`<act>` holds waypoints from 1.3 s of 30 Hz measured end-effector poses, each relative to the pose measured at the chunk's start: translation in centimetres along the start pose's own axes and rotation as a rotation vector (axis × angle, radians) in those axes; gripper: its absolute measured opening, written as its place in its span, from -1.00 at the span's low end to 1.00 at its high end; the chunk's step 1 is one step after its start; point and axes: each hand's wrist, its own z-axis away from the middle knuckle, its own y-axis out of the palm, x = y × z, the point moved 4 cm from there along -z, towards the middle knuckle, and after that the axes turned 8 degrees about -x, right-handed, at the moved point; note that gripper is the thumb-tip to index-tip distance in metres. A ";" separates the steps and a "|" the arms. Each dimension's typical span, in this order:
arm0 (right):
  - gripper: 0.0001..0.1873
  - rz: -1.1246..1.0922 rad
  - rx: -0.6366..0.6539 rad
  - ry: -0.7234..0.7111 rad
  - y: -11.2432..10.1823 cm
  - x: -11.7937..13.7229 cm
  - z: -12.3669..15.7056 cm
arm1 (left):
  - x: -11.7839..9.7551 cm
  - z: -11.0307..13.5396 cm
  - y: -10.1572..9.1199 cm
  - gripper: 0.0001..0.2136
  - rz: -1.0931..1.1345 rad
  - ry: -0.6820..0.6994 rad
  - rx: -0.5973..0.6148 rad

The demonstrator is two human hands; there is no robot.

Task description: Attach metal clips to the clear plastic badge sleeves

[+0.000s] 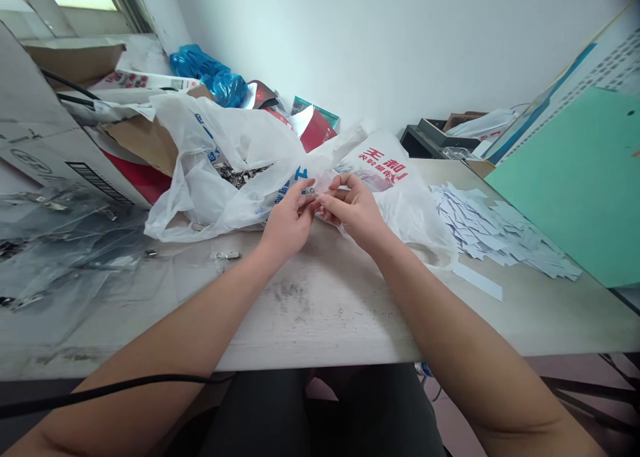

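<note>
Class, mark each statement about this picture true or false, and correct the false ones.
The fingers of the left hand and right hand meet in front of a white plastic bag. True.
A metal clip lies on the table left of the hands. True.
The white paper slips lie left of the hands. False: they lie to the right.
The blue plastic bag sits at the table's near edge. False: it lies far back.

Crinkled glossy plastic bag (210, 190), matt paper slips (480, 230)
</note>
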 end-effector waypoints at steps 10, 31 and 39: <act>-0.24 -0.023 0.003 -0.004 0.2 -0.2 -0.1 | -0.6 0.1 -0.8 -0.50 -0.218 0.091 -0.038; -0.10 -0.108 -0.050 -0.013 0.2 -0.5 -0.6 | -0.2 -0.3 -0.6 -0.77 0.095 0.148 -0.011; -0.11 -0.125 -0.050 -0.043 0.1 -0.3 -0.7 | -1.2 -0.1 -1.3 -0.56 -0.385 0.407 -0.061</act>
